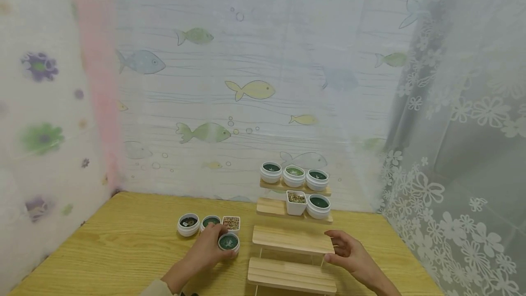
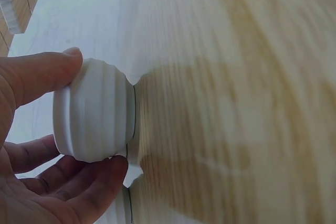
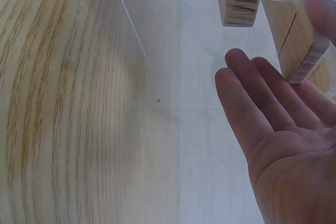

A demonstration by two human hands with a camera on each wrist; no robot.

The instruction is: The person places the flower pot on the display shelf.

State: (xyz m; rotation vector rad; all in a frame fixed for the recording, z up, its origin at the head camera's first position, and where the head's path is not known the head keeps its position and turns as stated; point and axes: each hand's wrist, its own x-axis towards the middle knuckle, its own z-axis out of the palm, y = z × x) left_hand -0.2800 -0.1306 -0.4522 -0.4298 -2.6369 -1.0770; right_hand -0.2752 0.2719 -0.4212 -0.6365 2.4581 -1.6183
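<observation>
My left hand (image 1: 209, 245) grips a small round white pot (image 1: 228, 243) with dark green contents, thumb on one side and fingers on the other. The left wrist view shows this ribbed pot (image 2: 94, 109) upright, its base at the wooden table. Behind the hand stand another green-filled round pot (image 1: 211, 221), partly covered by the fingers, a square white pot (image 1: 231, 224) with brownish bits and a round pot (image 1: 188, 224) with dark contents. At the right end of a wooden step shelf (image 1: 292, 239) is my right hand (image 1: 351, 257), holding nothing; whether it touches the board I cannot tell.
The shelf's top step carries several round white pots (image 1: 293, 176). One step lower hold a square pot (image 1: 296, 202) and a round pot (image 1: 318, 206). A fish-patterned curtain (image 1: 255, 90) hangs behind the table (image 1: 135, 236), and a floral lace curtain (image 1: 464, 195) at the right.
</observation>
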